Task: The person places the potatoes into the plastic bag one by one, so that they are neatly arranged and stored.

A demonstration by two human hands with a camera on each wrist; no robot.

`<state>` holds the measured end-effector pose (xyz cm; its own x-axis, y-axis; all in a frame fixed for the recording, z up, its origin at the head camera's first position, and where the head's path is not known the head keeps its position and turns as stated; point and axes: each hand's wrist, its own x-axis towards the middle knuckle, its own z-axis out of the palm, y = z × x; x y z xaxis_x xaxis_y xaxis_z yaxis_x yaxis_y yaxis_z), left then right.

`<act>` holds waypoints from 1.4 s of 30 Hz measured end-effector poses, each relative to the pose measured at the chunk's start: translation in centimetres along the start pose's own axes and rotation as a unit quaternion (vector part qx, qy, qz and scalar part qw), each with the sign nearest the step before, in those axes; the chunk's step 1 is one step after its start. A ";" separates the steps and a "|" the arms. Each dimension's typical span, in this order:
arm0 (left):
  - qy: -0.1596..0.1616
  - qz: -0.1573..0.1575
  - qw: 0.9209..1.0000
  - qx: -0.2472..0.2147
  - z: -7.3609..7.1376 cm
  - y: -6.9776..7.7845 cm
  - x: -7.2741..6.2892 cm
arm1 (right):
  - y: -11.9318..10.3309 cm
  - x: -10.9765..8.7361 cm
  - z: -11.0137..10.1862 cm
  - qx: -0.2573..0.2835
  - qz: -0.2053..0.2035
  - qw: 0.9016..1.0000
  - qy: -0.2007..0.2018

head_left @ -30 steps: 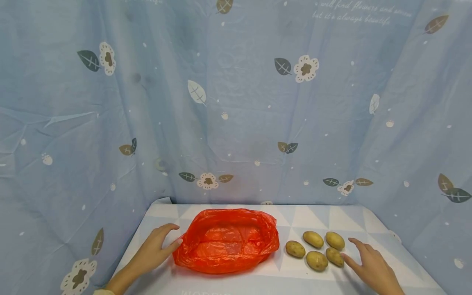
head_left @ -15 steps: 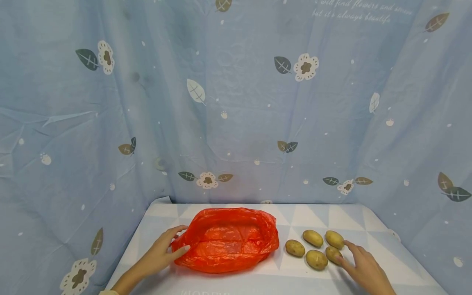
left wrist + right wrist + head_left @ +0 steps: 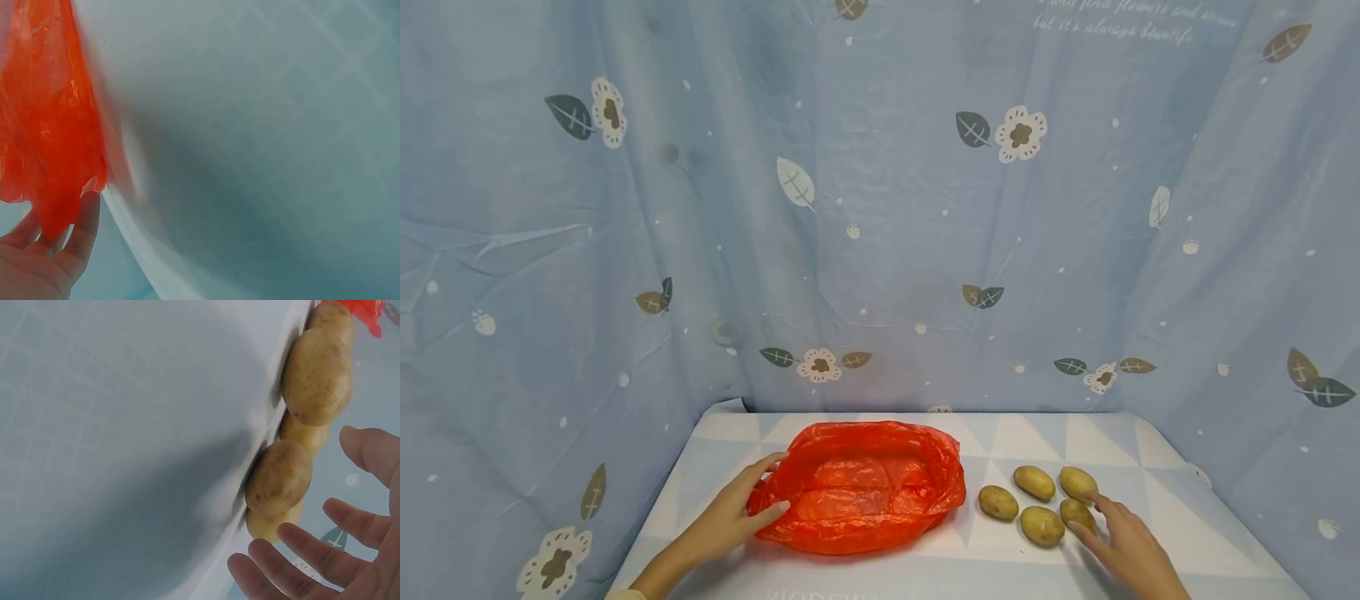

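An orange-red plastic bag (image 3: 865,533) lies with its mouth open at the centre left of the table. My left hand (image 3: 733,510) touches the bag's left end, thumb at the front and fingers at the outer side, spread apart. In the left wrist view, fingers (image 3: 81,234) meet the bag's drooping corner. Several yellow potatoes lie loosely grouped right of the bag. My right hand (image 3: 1127,537) is beside the rightmost pair, a near potato (image 3: 1077,515) and a far potato (image 3: 1078,483). Its thumb and fingers stand apart with nothing held; the fingertips overlap these potatoes in the head view.
The other potatoes are one at the left (image 3: 998,503), one at the back (image 3: 1034,482) and one in front (image 3: 1042,527). A blue-and-white patterned cloth covers the table (image 3: 880,579). Blue leaf-print curtains (image 3: 880,250) enclose the table at the back and both sides.
My left hand has moved right onto the bag's end. My right hand has moved left and a little inward, up against the potatoes. The bag and potatoes stay in place.
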<state>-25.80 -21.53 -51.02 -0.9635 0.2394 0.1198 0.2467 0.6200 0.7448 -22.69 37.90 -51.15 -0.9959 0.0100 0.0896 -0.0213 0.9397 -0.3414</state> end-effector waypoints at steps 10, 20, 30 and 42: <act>-0.012 0.020 1.000 0.005 0.2 -0.5 0.1 | 0.2 0.7 1.0 0.029 0.019 0.999 -0.013; -0.019 -0.007 1.000 -0.006 0.2 -0.4 0.5 | 0.6 1.4 1.7 0.048 0.030 0.998 0.009; -0.030 0.008 0.999 -0.022 0.3 -0.7 0.8 | 0.5 2.0 2.0 0.047 0.036 0.998 0.021; -0.043 -0.007 0.998 -0.041 0.4 -0.2 1.3 | 0.5 2.4 2.1 0.056 0.043 0.997 0.019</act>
<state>-27.04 -21.05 -51.33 -0.9536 0.2961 0.0547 0.2202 0.5619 0.7974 -25.32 37.69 -53.09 -0.9905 0.1038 0.0903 0.0522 0.8910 -0.4510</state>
